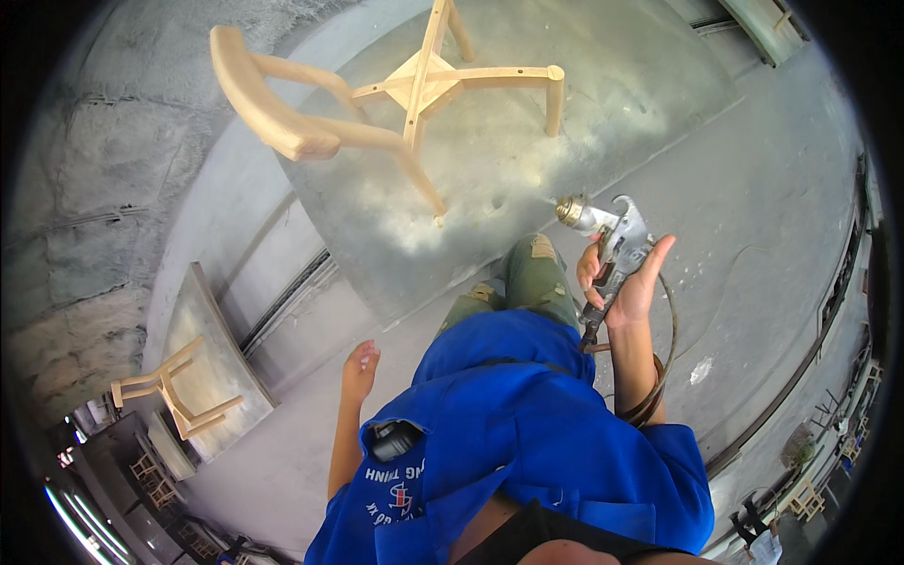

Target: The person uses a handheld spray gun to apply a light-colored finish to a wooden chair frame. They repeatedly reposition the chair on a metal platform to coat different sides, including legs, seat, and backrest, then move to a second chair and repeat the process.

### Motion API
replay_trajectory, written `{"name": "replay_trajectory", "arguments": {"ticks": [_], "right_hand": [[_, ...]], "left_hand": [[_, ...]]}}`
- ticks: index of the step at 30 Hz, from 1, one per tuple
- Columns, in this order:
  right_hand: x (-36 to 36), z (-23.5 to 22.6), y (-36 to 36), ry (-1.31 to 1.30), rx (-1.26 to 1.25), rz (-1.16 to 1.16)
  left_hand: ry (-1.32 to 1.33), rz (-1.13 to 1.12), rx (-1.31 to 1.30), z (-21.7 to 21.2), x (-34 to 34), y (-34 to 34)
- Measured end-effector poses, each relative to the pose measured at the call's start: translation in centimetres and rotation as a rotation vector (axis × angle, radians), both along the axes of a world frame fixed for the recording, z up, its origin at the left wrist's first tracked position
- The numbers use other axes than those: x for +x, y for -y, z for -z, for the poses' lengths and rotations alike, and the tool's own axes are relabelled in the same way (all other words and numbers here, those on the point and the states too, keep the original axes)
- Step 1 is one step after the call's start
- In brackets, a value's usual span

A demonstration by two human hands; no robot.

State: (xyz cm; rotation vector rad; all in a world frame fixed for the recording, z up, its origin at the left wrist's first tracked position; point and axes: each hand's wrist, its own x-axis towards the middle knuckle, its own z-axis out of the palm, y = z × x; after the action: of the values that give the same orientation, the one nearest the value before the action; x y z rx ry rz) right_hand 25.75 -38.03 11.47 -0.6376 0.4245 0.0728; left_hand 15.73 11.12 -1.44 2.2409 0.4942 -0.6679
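Note:
My right hand [637,294] is wrapped round the grip of a metal spray gun [625,241], its thumb raised. The brass-coloured nozzle points left toward a pale wooden chair frame [414,85], a short distance away and not touching it. A thin hose [674,330] runs from the gun and loops round my right forearm. The chair frame has a curved top rail, legs and crossed bars with a square plate at the middle. It rests tilted on a grey, spray-marked board [640,94]. My left hand [360,367] hangs low at my side, fingers loosely curled with nothing visible in them.
A second wooden chair frame [179,388] stands on another board [221,348] at the left. Grey walls [85,188] rise behind. Several more chair frames sit along the lower left and right edges. A dark rail [782,386] curves along the right.

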Motion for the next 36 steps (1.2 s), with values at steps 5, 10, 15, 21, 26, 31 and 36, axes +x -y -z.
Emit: {"name": "replay_trajectory", "arguments": {"ticks": [5,10,15,21,26,31,36], "right_hand": [[-1.3,4.7,0.1,-0.259,-0.283,-0.027],[-5.5,7.3,2.6,-0.482,-0.562,0.067],[-8.6,7.7,6.2,-0.419,-0.827,0.151],[-7.7,8.1,7.7,-0.450,-0.791,0.201],[-1.6,5.4,7.4,-0.469,-0.683,0.072],[11.2,-0.8,6.9,-0.049,-0.222,-0.067],[21.3,-3.6,5.0,0.093,-0.020,-0.341]], "left_hand": [[0.489,0.121,0.058,-2.9,6.7,1.7],[1.044,0.331,0.238,-11.9,18.7,4.2],[1.433,0.464,0.312,-18.1,32.6,7.9],[1.615,0.513,0.108,-18.4,37.9,11.6],[1.513,0.361,0.168,-18.0,34.3,14.4],[1.464,0.339,0.299,-19.1,32.3,18.8],[1.533,0.500,0.449,-21.4,31.6,21.2]]}}
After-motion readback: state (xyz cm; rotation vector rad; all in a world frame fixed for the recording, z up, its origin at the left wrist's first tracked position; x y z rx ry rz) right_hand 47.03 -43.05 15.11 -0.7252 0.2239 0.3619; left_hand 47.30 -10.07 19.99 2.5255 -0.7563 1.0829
